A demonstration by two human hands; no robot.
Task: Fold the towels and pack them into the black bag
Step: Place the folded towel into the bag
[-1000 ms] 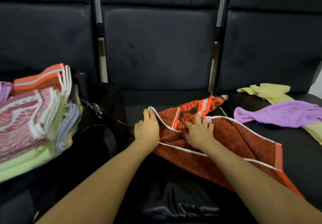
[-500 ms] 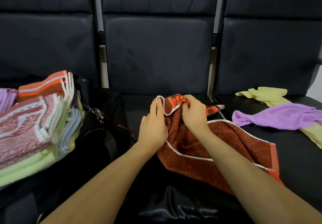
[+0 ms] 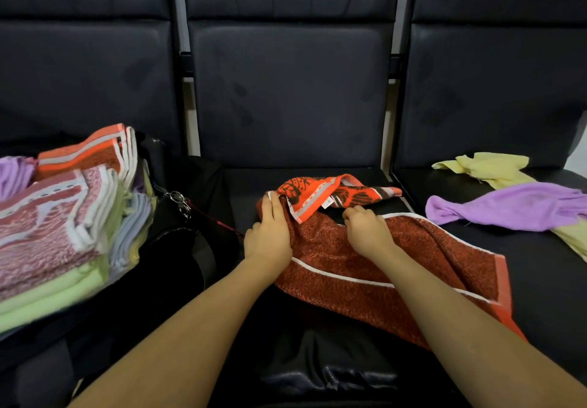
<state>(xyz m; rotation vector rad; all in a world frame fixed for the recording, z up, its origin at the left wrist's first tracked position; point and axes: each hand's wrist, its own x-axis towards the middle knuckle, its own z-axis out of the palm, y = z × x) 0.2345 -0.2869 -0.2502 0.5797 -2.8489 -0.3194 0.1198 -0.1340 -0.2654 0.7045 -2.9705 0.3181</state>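
Your red towel (image 3: 365,268) now lies spread over the middle seat (image 3: 247,185), its far corner dropped from your right hand (image 3: 368,233), which curls at the edge; left hand (image 3: 270,233) presses flat. Fold restarting. Black bag (image 3: 178,258) barely readable under the folded stack (image 3: 63,217).

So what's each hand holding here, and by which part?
Both are on the red towel. The left hand rests flat at its far left corner; the right hand, fingers curled, pinches the far white-trimmed edge near the middle.
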